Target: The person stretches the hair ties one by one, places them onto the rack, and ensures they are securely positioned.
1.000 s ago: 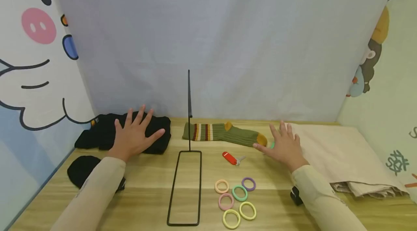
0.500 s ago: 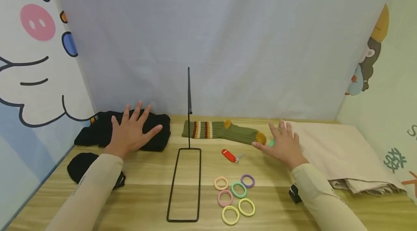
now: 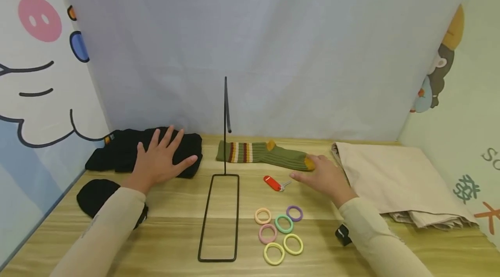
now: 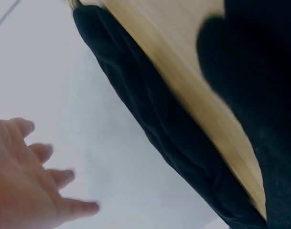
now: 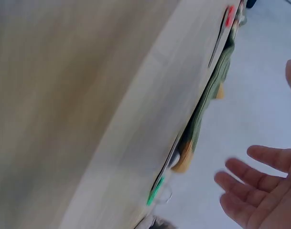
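My left hand [image 3: 159, 162] hovers with spread fingers in front of a folded black cloth garment [image 3: 187, 155] at the back left; it holds nothing. Below that forearm lies a black cap-like item [image 3: 97, 196], partly hidden by the sleeve. My right hand [image 3: 324, 178] hangs over the table by the mustard toe of a green striped sock [image 3: 287, 157], fingers loosely bent and apart from things in the right wrist view. A red key tag with a key [image 3: 272, 183] lies left of its thumb. A green tag [image 5: 156, 191] shows in the right wrist view, hidden in the head view.
A black wire stand [image 3: 237, 220] rises mid-table. Several coloured rings [image 3: 284, 223] lie right of it. Folded beige cloth [image 3: 402, 181] covers the right side, and a small black object [image 3: 343, 235] sits beside the right sleeve. A grey curtain [image 3: 254, 51] hangs behind.
My right hand has moved left and away from the beige cloth, its fingers now less spread and over the sock's toe. My left hand stays nearly in place. The whole head view has shifted slightly.
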The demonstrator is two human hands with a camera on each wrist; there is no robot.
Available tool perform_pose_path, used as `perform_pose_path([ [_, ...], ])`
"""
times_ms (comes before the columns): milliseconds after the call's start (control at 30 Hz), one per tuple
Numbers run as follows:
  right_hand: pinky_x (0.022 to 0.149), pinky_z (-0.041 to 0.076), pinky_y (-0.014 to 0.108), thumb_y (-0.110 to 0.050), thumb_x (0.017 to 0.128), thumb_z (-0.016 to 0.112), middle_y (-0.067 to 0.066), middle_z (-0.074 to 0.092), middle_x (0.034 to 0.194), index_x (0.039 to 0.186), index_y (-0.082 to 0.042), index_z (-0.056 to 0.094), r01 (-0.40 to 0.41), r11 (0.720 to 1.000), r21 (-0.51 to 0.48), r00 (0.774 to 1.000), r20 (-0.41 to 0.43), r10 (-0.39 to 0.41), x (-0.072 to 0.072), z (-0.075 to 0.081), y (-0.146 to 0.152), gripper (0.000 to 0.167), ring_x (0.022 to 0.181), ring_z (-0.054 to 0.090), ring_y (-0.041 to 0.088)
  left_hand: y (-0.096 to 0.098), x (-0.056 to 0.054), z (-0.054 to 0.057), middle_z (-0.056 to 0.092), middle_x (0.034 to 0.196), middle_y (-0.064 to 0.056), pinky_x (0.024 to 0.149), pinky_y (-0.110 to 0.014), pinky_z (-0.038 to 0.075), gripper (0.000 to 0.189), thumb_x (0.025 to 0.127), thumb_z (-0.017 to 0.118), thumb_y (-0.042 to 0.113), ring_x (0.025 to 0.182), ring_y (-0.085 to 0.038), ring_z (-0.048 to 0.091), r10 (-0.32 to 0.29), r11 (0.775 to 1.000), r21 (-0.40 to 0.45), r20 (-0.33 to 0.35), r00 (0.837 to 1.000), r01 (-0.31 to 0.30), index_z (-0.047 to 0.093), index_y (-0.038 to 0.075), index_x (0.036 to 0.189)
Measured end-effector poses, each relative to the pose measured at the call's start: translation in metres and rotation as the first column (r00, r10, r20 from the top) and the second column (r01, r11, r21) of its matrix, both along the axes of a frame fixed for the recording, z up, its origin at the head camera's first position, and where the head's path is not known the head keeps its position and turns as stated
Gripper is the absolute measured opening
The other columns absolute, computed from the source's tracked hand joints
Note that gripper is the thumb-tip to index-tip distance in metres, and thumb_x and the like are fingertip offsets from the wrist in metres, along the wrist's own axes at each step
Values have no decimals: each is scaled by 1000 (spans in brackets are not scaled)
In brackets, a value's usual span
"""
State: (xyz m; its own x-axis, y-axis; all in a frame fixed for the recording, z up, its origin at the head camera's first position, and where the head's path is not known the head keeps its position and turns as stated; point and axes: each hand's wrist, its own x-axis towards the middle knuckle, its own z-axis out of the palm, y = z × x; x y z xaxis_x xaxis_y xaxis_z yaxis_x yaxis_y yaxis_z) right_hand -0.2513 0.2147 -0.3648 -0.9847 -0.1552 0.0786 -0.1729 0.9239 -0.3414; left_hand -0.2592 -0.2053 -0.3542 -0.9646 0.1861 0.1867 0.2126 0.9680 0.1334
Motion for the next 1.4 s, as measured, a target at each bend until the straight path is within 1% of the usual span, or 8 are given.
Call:
perform_pose_path([
  [167,58,44,32,-49,81,66,5,60,80,114,-1,61,-77,996,-49,994,69,80,6,-2,-21,59,67,53,17,16,19,-7,9,157,-10,99,-72,14,93,79,36,78,139,-43,14,-106,994,-27,43,993,107,11,24,150],
  [267,53,41,27,-40,80,70,0,57,71,113,-3,63,-100,994,-40,989,103,103,10,-2,-33,50,59,49,12,26,32,-12,11,157,-6,99,-70,19,94,76,42,78,139,-40,18,-197,980,-6,91,976,198,12,27,150],
  [367,55,41,26,-37,77,73,-1,58,71,104,-6,67,-125,992,-34,983,130,128,14,-4,-42,42,61,50,11,33,44,-16,11,157,-3,98,-69,23,100,70,50,79,140,-39,19,-304,952,31,172,937,304,13,30,149],
  [467,57,42,27,-36,73,77,-3,57,71,95,-9,68,-167,985,-47,974,144,172,19,-6,-49,35,62,50,11,36,54,-19,14,156,-5,97,-68,25,108,63,58,78,139,-42,19,-403,914,69,256,879,399,17,27,149],
  [600,57,40,26,-33,70,79,-4,55,68,92,-10,70,-255,963,-83,952,156,265,24,-8,-55,33,61,47,10,38,61,-23,16,156,-6,96,-70,24,113,57,61,79,138,-44,20,-449,888,70,340,826,454,20,28,149],
  [933,46,37,24,-26,70,81,-6,54,58,96,-11,71,-416,901,-119,869,241,433,35,-10,-68,32,49,43,8,42,68,-32,16,156,1,98,-71,19,109,56,61,80,140,-40,15,-412,898,44,428,804,437,22,34,147],
  [1133,44,34,21,-23,70,81,-8,52,56,95,-11,71,-477,868,-142,834,238,497,36,-11,-71,30,46,39,4,43,70,-32,15,156,4,99,-69,21,110,55,60,81,140,-38,17,-382,904,-5,440,813,428,21,35,147],
  [1400,43,30,20,-25,69,81,-9,44,50,106,-12,69,-488,865,-115,826,261,500,39,-9,-75,41,44,34,4,41,72,-29,15,156,4,99,-69,22,111,54,59,82,140,-37,19,-365,905,-43,431,825,423,21,34,147],
])
